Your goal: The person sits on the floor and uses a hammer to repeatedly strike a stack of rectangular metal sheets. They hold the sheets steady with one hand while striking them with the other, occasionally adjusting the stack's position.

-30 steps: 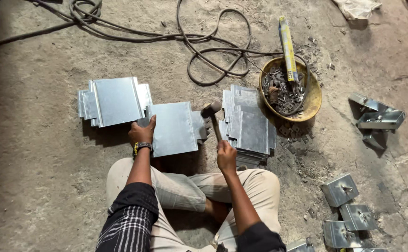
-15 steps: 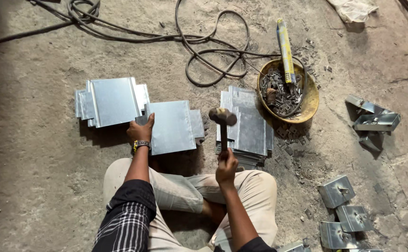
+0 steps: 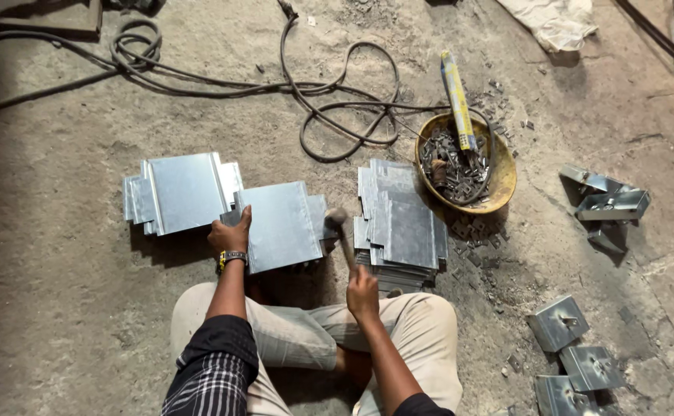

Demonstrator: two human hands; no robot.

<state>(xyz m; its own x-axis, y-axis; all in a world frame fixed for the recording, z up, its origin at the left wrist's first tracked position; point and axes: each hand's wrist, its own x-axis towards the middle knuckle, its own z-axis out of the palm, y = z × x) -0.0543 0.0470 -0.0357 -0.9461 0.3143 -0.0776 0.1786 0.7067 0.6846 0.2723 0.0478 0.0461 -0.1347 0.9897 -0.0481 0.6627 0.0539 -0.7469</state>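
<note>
Head view, looking straight down: the dusty concrete floor [image 3: 67, 308] fills the frame, and I sit on it cross-legged at the bottom centre. A long black cable [image 3: 329, 115] loops across the upper half, from the upper left to just above the yellow bowl [image 3: 502, 185] right of centre. The bowl is full of small dark metal bits, with a yellow-wrapped stick [image 3: 458, 100] leaning out of it toward the top.

In the middle of the frame lie three lots of shiny metal sheet. The left pile [image 3: 179, 192] sits left of centre. The right pile [image 3: 400, 223] is stacked just right of centre, touching the bowl's shadow. Between them is the single folded sheet [image 3: 279, 223] I am working on.

My left hand [image 3: 231, 235] presses flat on that sheet's left edge, fingers spread over it, holding it down. My right hand [image 3: 362, 293] is clenched round the wooden handle of the hammer [image 3: 337, 219]. Half a second ago the hammer head was raised, over the gap beside the right pile. Now it is down, its head at the sheet's right edge beside the fold; whether it touches I cannot tell. My right hand has dropped lower toward my knee with the swing. My left hand has not moved.

At the right edge lies a cluster of bent brackets [image 3: 610, 204], and more folded brackets [image 3: 560, 323] sit at the lower right.
</note>
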